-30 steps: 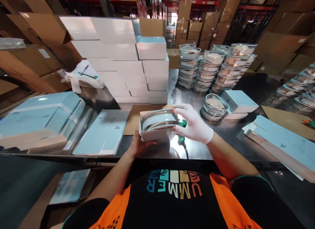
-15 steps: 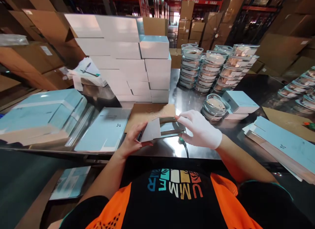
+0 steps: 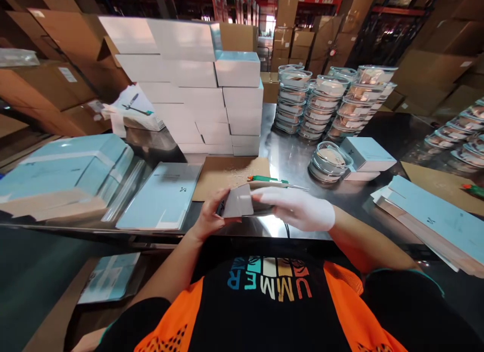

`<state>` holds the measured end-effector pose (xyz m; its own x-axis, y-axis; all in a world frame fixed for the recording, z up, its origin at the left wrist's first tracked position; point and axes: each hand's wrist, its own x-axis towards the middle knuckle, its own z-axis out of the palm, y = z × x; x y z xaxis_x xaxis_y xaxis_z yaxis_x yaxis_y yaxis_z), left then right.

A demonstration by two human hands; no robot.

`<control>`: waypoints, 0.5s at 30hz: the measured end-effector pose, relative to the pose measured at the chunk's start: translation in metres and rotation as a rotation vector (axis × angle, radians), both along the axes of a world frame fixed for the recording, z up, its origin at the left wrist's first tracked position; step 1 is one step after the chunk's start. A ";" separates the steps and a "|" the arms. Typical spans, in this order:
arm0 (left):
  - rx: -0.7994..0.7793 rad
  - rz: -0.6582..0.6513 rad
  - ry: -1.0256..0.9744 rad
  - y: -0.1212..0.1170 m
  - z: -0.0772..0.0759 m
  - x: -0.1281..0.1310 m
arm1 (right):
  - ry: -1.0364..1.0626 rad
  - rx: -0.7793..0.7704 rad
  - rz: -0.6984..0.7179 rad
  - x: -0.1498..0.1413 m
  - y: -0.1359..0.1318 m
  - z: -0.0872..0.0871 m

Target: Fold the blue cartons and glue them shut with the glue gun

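Your left hand [image 3: 214, 211] was bare and gripped the left end of a small box [image 3: 239, 201], fingers on its far side and thumb low at its near side. The box was in front of your chest, over the near edge of the dark metal table [image 3: 293, 150], tilted rather than square to you. A pale, greyish-white flap covered its left part, smooth and plain, with a crisp fold; toward the right the box looked darker and open, and a thin panel edge ran out along its far side. Your right hand [image 3: 300, 209], in a white glove, reached over that open part, its forefinger touching the flap's right edge; how firmly it grasped anything, you could not tell, and the contents were hidden behind it. Just beyond the box lay a green tool [image 3: 270, 179] with an orange tip, beside a brown cardboard sheet [image 3: 212, 178]. Flat pale-blue cartons [image 3: 159, 195] lay to the left, and round glass containers [image 3: 328, 165] stood farther right.
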<state>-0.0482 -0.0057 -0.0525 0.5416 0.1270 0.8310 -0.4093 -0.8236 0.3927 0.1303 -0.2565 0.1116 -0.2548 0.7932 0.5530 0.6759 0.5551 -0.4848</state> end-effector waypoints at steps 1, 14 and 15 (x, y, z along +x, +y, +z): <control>-0.027 0.018 -0.024 0.002 -0.008 0.000 | 0.146 0.039 -0.070 0.004 -0.005 0.000; -0.066 -0.024 -0.041 0.007 -0.012 -0.011 | -0.319 -0.064 -0.308 0.002 -0.006 -0.008; -0.033 -0.050 -0.032 0.005 -0.004 -0.011 | -0.372 -0.163 -0.291 0.002 -0.003 -0.007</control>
<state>-0.0595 -0.0005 -0.0563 0.5213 0.1277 0.8438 -0.4626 -0.7885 0.4052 0.1325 -0.2598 0.1042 -0.1662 0.9295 0.3293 0.9352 0.2545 -0.2464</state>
